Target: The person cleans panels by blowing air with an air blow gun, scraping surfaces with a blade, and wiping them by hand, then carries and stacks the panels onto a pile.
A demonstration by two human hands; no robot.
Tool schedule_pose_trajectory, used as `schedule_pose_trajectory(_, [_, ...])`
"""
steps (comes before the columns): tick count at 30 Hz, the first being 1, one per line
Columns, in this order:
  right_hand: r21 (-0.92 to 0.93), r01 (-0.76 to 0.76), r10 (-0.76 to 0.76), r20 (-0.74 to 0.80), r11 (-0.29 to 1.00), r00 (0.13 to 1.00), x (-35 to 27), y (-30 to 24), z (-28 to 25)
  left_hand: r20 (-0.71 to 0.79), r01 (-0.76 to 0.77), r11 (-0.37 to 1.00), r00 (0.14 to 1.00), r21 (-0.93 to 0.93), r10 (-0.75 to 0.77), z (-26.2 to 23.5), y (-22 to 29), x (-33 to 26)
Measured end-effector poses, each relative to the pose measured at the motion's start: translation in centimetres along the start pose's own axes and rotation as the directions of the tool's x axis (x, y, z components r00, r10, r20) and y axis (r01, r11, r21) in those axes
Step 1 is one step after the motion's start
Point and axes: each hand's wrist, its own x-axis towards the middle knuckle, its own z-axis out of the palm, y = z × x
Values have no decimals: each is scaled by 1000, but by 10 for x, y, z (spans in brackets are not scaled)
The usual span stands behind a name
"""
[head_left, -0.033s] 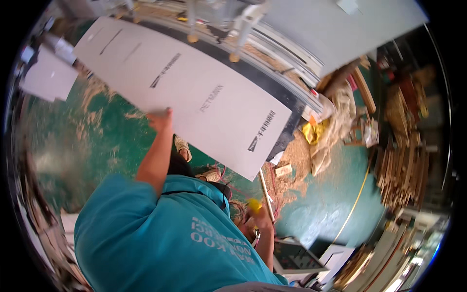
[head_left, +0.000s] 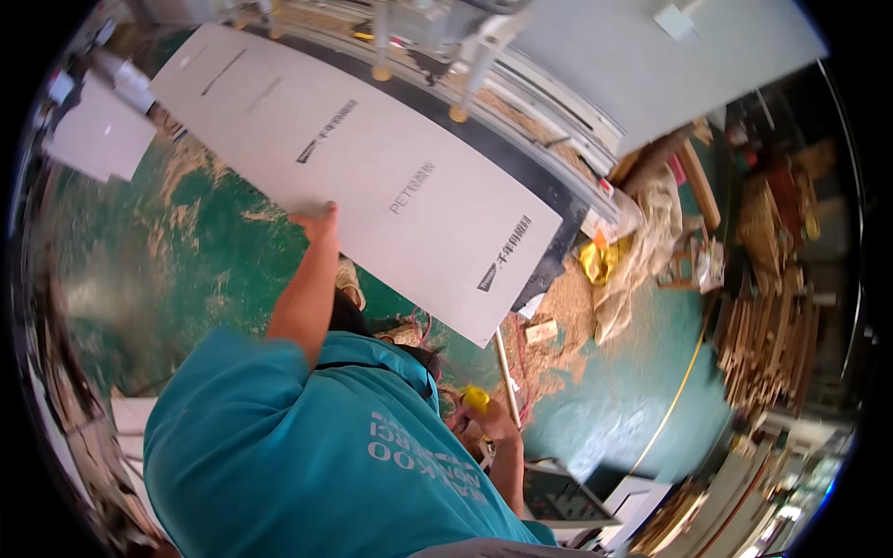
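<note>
A long, pale board (head_left: 372,167) with dark printed lettering lies slantwise in front of me, on a dark surface. At its near long edge my left hand (head_left: 319,226) grips the rim, thumb on the upper face; the other fingers are partly hidden. Close to my waist, below the board's near right corner, my right hand (head_left: 491,418) is closed around a small object with a rounded yellow end (head_left: 476,400). Its exact kind is too small to make out. My right hand is apart from the board.
A machine rail (head_left: 539,149) runs behind the board, beneath a large grey panel (head_left: 651,65). Sawdust (head_left: 549,344), a thin pole (head_left: 507,372) and a wood offcut (head_left: 540,331) lie on the green floor. Right are a crumpled sack (head_left: 642,251) and stacked wood strips (head_left: 767,344).
My right hand with the yellow-ended object has moved slightly left, closer to my body. My left hand stays at the board's edge. The whole view has shifted a little.
</note>
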Motion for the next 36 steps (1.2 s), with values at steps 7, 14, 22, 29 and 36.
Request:
schedule_pose_trajectory(7, [192, 97, -112, 67, 977, 991, 41, -98, -11, 96, 243, 970, 966, -21, -240, -19, -2, -44])
schedule_pose_trajectory(14, [-52, 39, -49, -199, 998, 979, 138, -197, 53, 658, -94, 968, 748, 233, -86, -101, -40, -17])
schedule_pose_trajectory(22, [-59, 54, -43, 175, 997, 984, 176, -351, 220, 702, 364, 928, 682, -79, -207, -209, 36, 237])
schedule_pose_trajectory(29, [58, 42, -42, -2, 997, 999, 268, -437, 235, 542, 281, 680, 816, -677, 202, -257, 76, 324])
schedule_pose_trajectory(36, [167, 83, -90, 38, 982, 995, 369, -527, 318, 559, 514, 528, 825, -677, -86, -346, 51, 430])
